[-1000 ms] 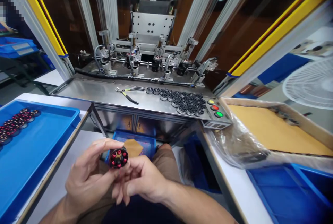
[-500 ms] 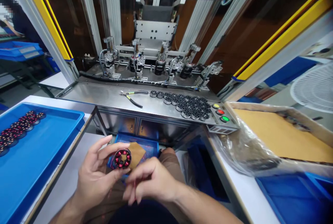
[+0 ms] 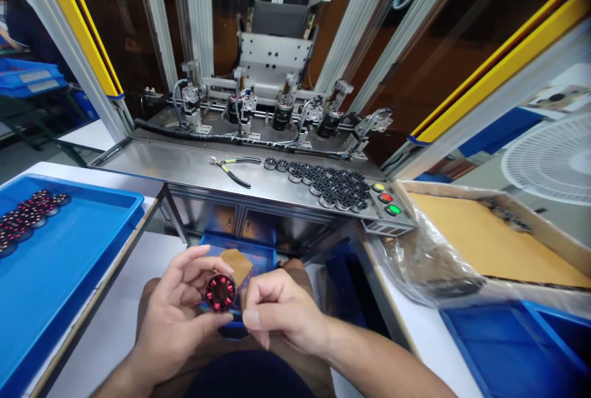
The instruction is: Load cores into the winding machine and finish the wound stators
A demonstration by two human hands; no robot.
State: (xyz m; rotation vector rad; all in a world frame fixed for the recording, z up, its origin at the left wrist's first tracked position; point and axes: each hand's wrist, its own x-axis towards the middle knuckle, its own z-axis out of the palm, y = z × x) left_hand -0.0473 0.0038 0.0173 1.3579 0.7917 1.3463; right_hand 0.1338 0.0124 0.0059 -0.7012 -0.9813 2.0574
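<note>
Steel bench (image 3: 148,161): front edge runs beyond both hands, well apart from them; bare steel shows left of the diagonal cutters (image 3: 233,171), whose handles are spread.
Black ring cores (image 3: 335,183): packed together on the bench, right of the cutters and up beside the button box (image 3: 401,223).
Gap between tables: open room between the left worktable (image 3: 83,174) and the right worktable (image 3: 409,324) — both hands are inside it, above the lap.
Blue tray (image 3: 101,225): on the left worktable, raised walls, finished-looking rows of red-wound stators (image 3: 30,219) along its left side.
Plastic-lined carton (image 3: 496,238): on the right, well apart from the hands.
Floor-side bin (image 3: 207,240): blue, lower than the hands and partly behind them, a brown card piece (image 3: 236,267) in it.
Held stator (image 3: 212,295): at the left fingertips, on the side toward the right hand, coil face showing.
Left hand (image 3: 173,324): gripping the stator, thumb below, fingers above.
Right hand (image 3: 286,312): just beside the stator, apart from it; fingers curled closed — cannot tell whether they pinch anything.
</note>
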